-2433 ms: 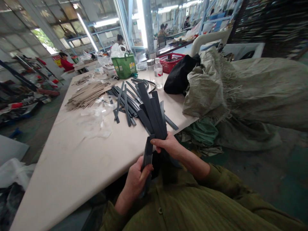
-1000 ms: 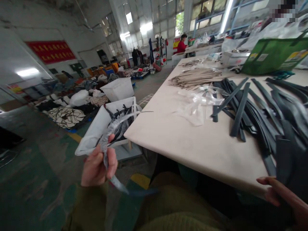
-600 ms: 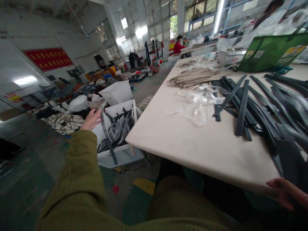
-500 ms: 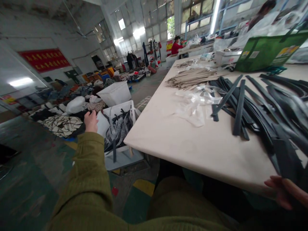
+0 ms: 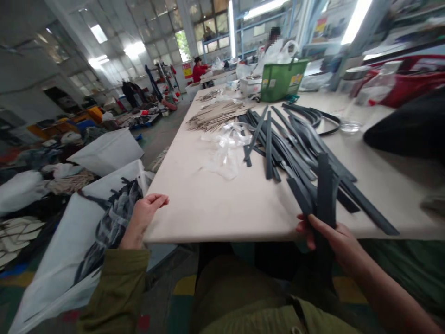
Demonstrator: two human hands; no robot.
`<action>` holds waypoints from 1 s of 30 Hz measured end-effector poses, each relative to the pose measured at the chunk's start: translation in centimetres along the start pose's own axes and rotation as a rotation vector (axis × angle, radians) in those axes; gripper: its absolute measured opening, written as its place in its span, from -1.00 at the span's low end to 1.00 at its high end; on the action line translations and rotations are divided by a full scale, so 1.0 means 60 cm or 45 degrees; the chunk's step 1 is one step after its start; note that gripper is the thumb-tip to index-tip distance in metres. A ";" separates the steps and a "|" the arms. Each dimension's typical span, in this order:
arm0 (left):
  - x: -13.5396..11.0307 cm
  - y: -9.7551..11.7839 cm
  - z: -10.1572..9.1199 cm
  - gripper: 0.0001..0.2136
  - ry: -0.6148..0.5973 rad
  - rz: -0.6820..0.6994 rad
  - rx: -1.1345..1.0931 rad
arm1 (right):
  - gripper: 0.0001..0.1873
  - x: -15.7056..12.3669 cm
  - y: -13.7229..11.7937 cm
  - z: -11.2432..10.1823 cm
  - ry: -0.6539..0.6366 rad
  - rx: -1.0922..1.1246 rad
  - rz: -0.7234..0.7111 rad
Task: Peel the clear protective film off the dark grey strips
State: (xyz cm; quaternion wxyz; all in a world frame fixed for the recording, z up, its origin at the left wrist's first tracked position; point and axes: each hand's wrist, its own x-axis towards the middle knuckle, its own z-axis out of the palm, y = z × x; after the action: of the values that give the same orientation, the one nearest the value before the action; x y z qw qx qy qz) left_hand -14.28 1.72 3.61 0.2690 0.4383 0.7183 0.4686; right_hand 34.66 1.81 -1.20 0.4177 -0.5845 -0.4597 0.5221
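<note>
My right hand [image 5: 332, 239] grips a bundle of dark grey strips [image 5: 321, 185] at the near edge of the pale table [image 5: 215, 204]. The bundle leans over the table edge and up onto the tabletop. More dark strips [image 5: 278, 134] lie fanned across the middle of the table. My left hand [image 5: 146, 213] hovers by the table's near left corner, fingers loosely apart and nothing in them. Below and left of it stands a white bin [image 5: 62, 241] holding wrapped strips [image 5: 111, 222].
Clear plastic sleeves [image 5: 225, 148] and a heap of tan card strips [image 5: 215, 113] lie further up the table. A green bag [image 5: 280, 81] stands at the far end, a black bag [image 5: 410, 125] at right. A second white bin [image 5: 107, 150] sits on the floor. People work at distant tables.
My left hand dropped the wrapped strip into the white bin and came back empty to the table corner. The view swung right, back toward the table. My right hand kept its bundle.
</note>
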 end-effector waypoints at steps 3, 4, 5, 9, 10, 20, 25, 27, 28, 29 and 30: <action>0.019 0.043 0.082 -0.68 -0.279 0.211 0.265 | -0.39 0.000 0.016 -0.004 -0.122 0.200 0.095; 0.026 0.056 0.112 -0.69 -0.337 0.298 0.357 | -0.39 0.000 0.020 -0.005 -0.128 0.220 0.093; 0.033 0.067 0.143 -0.70 -0.376 0.388 0.446 | -0.40 -0.001 0.024 -0.006 -0.140 0.231 0.086; 0.059 0.098 0.258 -0.67 -0.442 0.698 0.694 | -0.45 -0.001 0.029 -0.006 -0.227 0.233 0.039; 0.066 0.104 0.281 -0.60 -0.461 0.761 0.775 | -0.46 -0.001 0.029 -0.006 -0.241 0.232 0.024; 0.108 0.146 0.362 -0.92 -0.581 0.869 1.049 | -0.46 0.001 0.026 -0.005 -0.294 0.258 -0.077; 0.079 0.159 0.340 -0.90 -0.498 0.733 0.817 | -0.48 0.002 0.033 -0.006 -0.301 0.293 -0.068; 0.051 0.159 0.334 -0.81 -0.509 0.682 0.687 | -0.51 0.000 0.031 -0.005 -0.282 0.297 -0.076; 0.033 0.157 0.333 -0.79 -0.530 0.640 0.572 | -0.54 -0.002 0.028 -0.004 -0.266 0.285 -0.069; 0.012 0.156 0.333 -0.77 -0.558 0.577 0.423 | -0.56 -0.004 0.022 -0.001 -0.250 0.269 -0.055; -0.009 0.153 0.334 -0.77 -0.587 0.499 0.252 | -0.59 -0.005 0.015 0.003 -0.234 0.255 -0.040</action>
State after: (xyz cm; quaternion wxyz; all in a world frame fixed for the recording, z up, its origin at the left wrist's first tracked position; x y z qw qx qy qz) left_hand 5.47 11.62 3.62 0.2853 0.6869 0.5826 0.3276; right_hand 34.57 1.31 -2.02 0.4380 -0.4825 -0.4507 0.6101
